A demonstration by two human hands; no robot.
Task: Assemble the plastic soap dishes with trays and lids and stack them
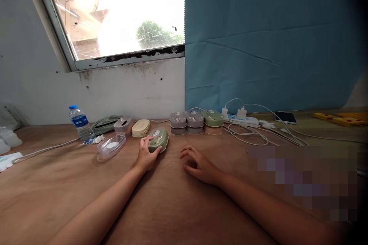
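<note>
My left hand (pixel 147 154) grips a green oval lunch box lid (pixel 160 138) from its left side, fingers on top and thumb along the near edge. The lid is tilted a little, with a round white label on it. My right hand (pixel 198 164) rests over the table with bent, parted fingers and nothing in them. Behind stand stacked lunch boxes: two grey ones (pixel 178 122) (pixel 194 122) side by side and a green-lidded one (pixel 213 121) with a tan base. To the left lies a stack of cream inner lids (pixel 140 128).
A clear plastic tray (pixel 111 145), a grey-pink container (pixel 124 124) and a water bottle (pixel 81 124) stand at left, by a green bag (pixel 105 124). At right lie a power strip (pixel 241 119), white cables (pixel 250 134), a phone (pixel 285 117) and yellow objects (pixel 343 121).
</note>
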